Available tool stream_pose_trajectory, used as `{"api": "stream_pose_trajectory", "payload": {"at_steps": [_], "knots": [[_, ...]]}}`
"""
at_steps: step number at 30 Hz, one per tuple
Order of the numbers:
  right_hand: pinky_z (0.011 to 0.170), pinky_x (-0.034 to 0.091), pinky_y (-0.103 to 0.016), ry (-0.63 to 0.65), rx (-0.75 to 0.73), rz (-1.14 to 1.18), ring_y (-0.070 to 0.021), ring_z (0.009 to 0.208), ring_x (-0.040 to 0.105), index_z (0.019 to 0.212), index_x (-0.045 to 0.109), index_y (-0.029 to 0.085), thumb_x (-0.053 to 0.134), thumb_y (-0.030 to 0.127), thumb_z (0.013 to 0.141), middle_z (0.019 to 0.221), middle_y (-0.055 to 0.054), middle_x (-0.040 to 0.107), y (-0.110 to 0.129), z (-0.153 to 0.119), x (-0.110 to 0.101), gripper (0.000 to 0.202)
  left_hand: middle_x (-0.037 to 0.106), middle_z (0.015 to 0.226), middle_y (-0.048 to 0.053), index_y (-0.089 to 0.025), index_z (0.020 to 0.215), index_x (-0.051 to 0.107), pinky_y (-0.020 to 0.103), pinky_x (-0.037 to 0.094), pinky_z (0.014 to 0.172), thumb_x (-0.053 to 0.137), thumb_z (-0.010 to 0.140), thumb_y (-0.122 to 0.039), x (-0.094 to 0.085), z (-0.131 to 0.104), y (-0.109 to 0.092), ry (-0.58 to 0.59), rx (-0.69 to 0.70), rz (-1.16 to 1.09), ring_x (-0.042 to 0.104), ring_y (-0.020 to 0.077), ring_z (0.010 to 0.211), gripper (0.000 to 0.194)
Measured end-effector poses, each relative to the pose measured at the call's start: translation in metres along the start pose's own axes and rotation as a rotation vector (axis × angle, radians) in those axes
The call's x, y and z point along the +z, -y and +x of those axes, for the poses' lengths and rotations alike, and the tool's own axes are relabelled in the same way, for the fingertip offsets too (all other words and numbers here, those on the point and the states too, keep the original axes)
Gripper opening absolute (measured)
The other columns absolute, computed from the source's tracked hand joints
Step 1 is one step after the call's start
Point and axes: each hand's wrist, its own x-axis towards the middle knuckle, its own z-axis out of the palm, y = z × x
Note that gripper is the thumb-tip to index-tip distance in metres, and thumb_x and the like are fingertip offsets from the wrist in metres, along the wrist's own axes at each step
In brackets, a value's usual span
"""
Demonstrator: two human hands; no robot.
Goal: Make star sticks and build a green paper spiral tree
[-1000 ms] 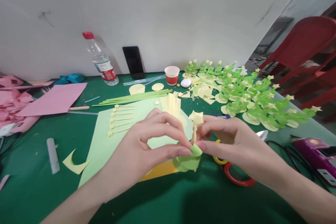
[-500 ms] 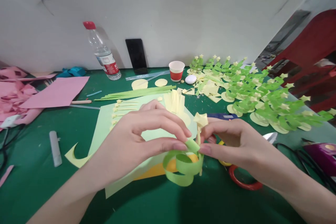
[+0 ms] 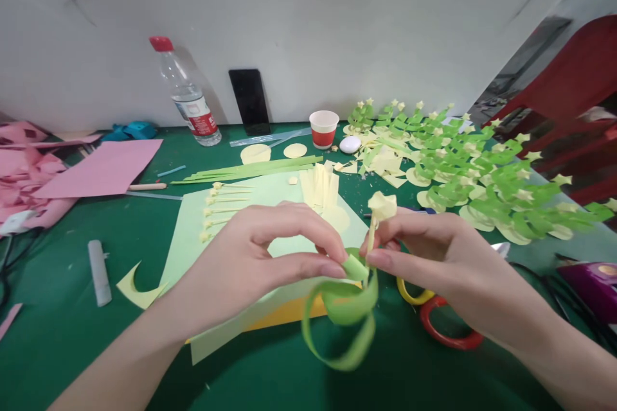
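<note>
My left hand [image 3: 270,257] pinches one end of a green paper strip [image 3: 344,308] between thumb and fingertips. The strip curls in loops below both hands, its lower part blurred. My right hand [image 3: 429,253] is closed on a thin pale-yellow paper stem [image 3: 371,237] topped by a folded paper star [image 3: 382,205]. The strip's upper coil touches the stem. Beneath the hands lie light green paper sheets [image 3: 193,282] with several small star-tipped sticks [image 3: 216,205] and a bundle of cream paper strips [image 3: 319,187]. Red-and-yellow-handled scissors [image 3: 450,334] lie partly under my right hand.
Many finished-looking green spiral pieces with stars [image 3: 482,173] stand at the right. A water bottle [image 3: 195,109], a phone [image 3: 249,103] and a paper cup [image 3: 323,128] stand by the wall. Pink paper [image 3: 101,170] and a glue stick [image 3: 99,273] lie left; a purple tool [image 3: 590,286] is far right.
My right hand and the star-topped stem have shifted slightly right, the star tilting away from my left hand. The green strip's loops have loosened and hang lower.
</note>
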Motion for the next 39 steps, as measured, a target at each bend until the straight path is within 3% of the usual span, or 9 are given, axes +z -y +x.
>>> {"api": "stream_pose_trajectory", "payload": {"at_steps": [21,30,39], "knots": [[0.057,0.042,-0.022,-0.192,-0.129,0.012,-0.0113,0.062,0.054,0.062,0.062,0.021,0.064,0.026,0.071,0.067,0.001,0.062,-0.007,0.0,0.008,0.01,0.067,0.072,-0.008,-0.024,0.064,0.068,0.016,0.048,0.069,0.067,0.073,-0.012,0.006,0.004,0.002,0.032,-0.012,-0.084,0.06,0.0093,0.071,0.015],[0.052,0.039,-0.022,-0.12,-0.104,0.012,-0.0097,0.055,0.046,0.057,0.061,0.02,0.063,0.022,0.067,0.059,0.001,0.053,-0.006,0.004,0.011,0.01,0.065,0.074,-0.011,-0.028,0.071,0.067,0.015,0.048,0.068,0.064,0.077,-0.018,0.001,0.002,0.007,-0.006,0.009,-0.033,0.059,0.0075,0.073,0.012],[0.054,0.04,-0.02,-0.078,-0.099,-0.029,-0.0093,0.055,0.042,0.057,0.059,0.022,0.061,0.016,0.066,0.055,0.004,0.047,-0.007,0.001,0.013,0.011,0.065,0.07,-0.011,-0.027,0.067,0.069,0.012,0.048,0.065,0.067,0.073,-0.012,0.006,0.004,0.009,-0.077,0.078,0.008,0.057,0.0062,0.069,0.016]]}}
